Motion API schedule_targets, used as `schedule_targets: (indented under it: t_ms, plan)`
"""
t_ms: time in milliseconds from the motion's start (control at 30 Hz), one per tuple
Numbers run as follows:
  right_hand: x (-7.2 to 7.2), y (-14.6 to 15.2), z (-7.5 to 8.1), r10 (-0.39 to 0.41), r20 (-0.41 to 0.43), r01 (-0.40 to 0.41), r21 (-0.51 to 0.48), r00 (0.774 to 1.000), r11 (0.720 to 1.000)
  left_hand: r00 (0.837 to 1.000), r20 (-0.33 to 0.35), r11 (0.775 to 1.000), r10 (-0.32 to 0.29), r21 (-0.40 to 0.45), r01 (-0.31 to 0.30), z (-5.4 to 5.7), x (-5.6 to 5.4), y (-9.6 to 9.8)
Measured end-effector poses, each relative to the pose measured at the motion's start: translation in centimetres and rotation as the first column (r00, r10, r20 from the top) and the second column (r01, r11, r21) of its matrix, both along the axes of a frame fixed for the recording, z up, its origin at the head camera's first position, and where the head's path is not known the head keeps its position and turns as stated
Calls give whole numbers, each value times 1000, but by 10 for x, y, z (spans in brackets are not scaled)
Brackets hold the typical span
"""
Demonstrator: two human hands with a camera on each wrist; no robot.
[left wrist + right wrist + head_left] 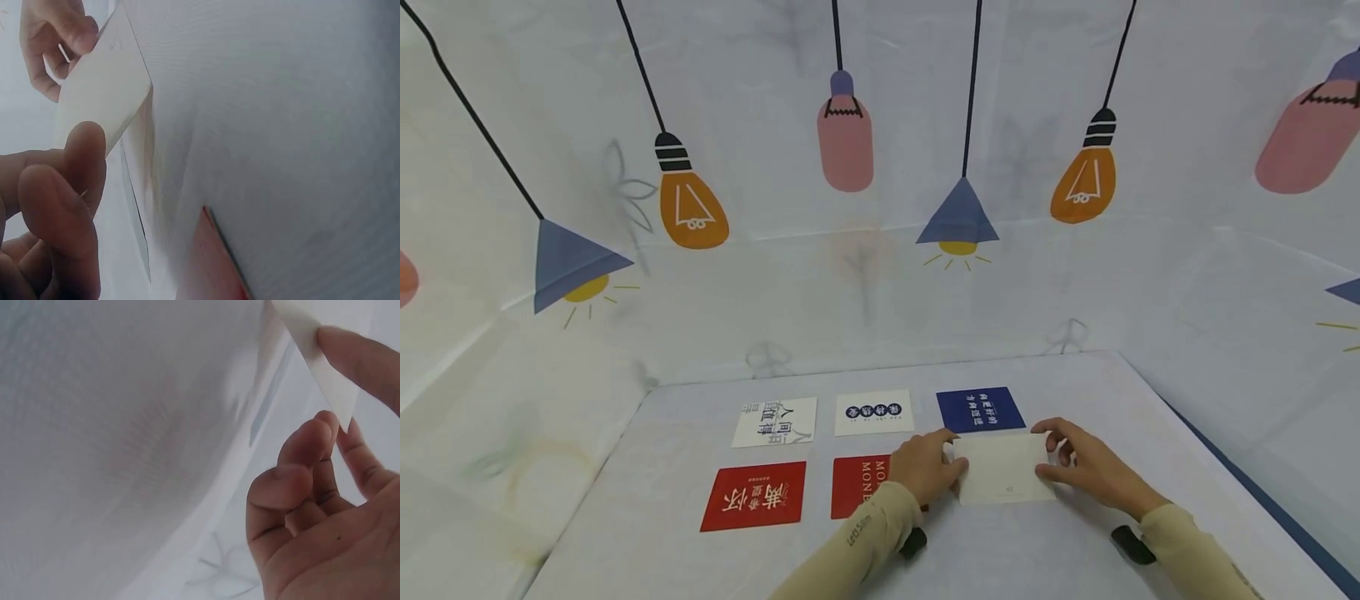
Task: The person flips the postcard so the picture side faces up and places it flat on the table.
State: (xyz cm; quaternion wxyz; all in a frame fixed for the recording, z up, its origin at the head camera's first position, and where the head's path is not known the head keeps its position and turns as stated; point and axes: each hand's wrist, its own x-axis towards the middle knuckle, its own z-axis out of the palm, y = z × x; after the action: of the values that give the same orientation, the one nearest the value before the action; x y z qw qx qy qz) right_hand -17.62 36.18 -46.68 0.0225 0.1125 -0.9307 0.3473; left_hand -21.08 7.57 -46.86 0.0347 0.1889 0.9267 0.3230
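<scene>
A cream-white card (1003, 468), blank but for a tiny faint mark, spans the space between both hands. My left hand (922, 467) pinches its left side between thumb and fingers. At the opposite side, my right hand (1086, 468) holds the card's edge with thumb and forefinger, its other fingers curled behind. In the left wrist view the card (109, 84) is raised off the table and tilted. Just past it lies a navy card (981, 409) with white characters. A red card (853, 485) is partly hidden by my left hand and sleeve.
Farther left lie another red card (754, 497), a white card with blue characters (775, 422) and a white card with dark blue circles (873, 413). All rest on the white-covered table (647, 500). A lamp-patterned white sheet (880, 308) rises behind.
</scene>
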Motion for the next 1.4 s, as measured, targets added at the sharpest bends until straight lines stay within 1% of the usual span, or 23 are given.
schedule_targets:
  t_ms: [67,133,233,367,467,633,767,833,1000,1167,1400]
  plan:
    - [1,-2,2,-36,20,36,14,999,999,1000,7,1000,-6,19,6,-1,1,0]
    - [2,-5,5,-81,57,80,26,995,996,1000,20,999,-16,42,16,0,2,-1]
    - [4,-8,10,-126,144,127,1,982,992,999,18,997,-31,68,29,1,3,-2]
    - [5,-10,12,-164,278,194,-85,946,977,999,24,995,-35,94,33,2,5,-2]
    - [6,-10,12,-179,322,228,-120,929,966,998,50,991,-32,129,26,3,7,-2]
    - [8,-10,13,-164,325,221,-147,932,964,994,108,981,-12,193,-9,3,8,-1]
    - [9,-11,14,-167,334,228,-155,928,961,990,144,975,3,218,-34,3,9,-1]
    - [9,-11,15,-174,339,237,-153,925,959,989,149,973,2,228,-36,3,9,-1]
    - [9,-10,18,-195,352,259,-142,915,956,989,145,969,5,245,-41,4,11,-2]
    - [13,-10,25,-204,348,259,-120,915,958,991,135,966,17,254,-51,7,14,-2]
    - [17,-11,33,-209,341,258,-105,917,960,996,83,968,23,246,-43,9,15,-2]
